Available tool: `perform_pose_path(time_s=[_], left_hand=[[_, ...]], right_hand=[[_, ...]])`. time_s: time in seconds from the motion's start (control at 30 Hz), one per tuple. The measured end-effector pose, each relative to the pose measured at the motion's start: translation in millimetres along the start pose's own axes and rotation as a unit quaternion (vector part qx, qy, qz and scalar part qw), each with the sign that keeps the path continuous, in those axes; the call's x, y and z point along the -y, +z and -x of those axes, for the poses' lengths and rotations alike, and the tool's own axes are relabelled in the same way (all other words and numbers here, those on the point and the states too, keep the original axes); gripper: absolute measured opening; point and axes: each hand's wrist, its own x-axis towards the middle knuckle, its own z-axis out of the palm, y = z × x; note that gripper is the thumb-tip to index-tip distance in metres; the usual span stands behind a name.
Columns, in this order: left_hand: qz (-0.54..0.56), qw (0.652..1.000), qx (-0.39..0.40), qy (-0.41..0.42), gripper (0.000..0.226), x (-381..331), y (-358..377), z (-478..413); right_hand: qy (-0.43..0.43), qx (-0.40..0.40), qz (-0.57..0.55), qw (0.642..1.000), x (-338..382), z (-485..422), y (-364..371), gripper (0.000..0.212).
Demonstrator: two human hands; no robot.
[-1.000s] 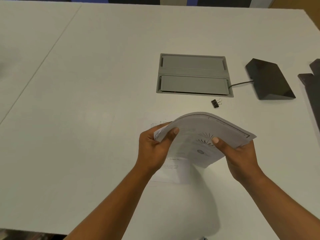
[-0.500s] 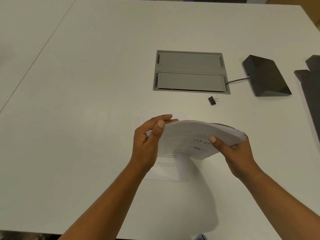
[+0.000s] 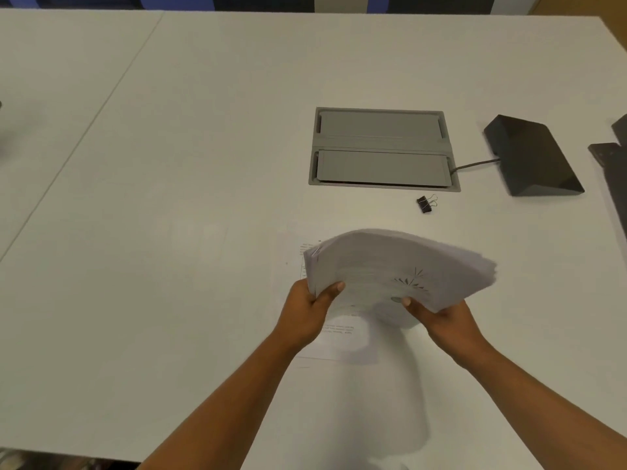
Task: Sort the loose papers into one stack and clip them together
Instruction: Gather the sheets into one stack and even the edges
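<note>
A thick stack of printed papers (image 3: 390,266) is held above the white table, bowed upward and blurred with motion. My left hand (image 3: 308,312) grips its near left corner, thumb on top. My right hand (image 3: 448,322) grips its near right edge, thumb on the printed top sheet. One loose printed sheet (image 3: 334,337) lies flat on the table under the stack, partly hidden by it and by my left hand. A small black binder clip (image 3: 424,204) lies on the table beyond the stack, apart from both hands.
A grey cable hatch (image 3: 381,149) is set into the table (image 3: 169,198) behind the clip. A black wedge-shaped device (image 3: 532,157) with a cable sits at the right, and dark flat objects (image 3: 610,171) lie at the right edge. A table seam runs diagonally at the left.
The stack went from tilted up to nearly flat, then tilted up and fanned again. My left hand shifted its grip to the stack's near left corner.
</note>
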Motion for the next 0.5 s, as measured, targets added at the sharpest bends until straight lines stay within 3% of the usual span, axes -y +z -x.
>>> perform_pose_path(time_s=[0.27,0.33,0.4,0.5], left_hand=[[0.067,0.995,0.049,-0.057,0.033,-6,-11,-2],[0.071,0.993,0.054,-0.077,0.039,0,-11,-2],[0.04,0.995,0.017,-0.09,0.049,12,-12,-6],[-0.152,0.968,-0.133,-0.147,0.078,46,-21,-12]], right_hand=[[0.04,0.032,-0.009,0.999,6,12,-20,0.015],[0.063,0.018,-0.006,0.998,-4,17,-23,0.018],[0.086,0.004,-0.008,0.996,-14,22,-26,0.027],[0.122,-0.019,-0.032,0.992,-29,30,-35,0.031]])
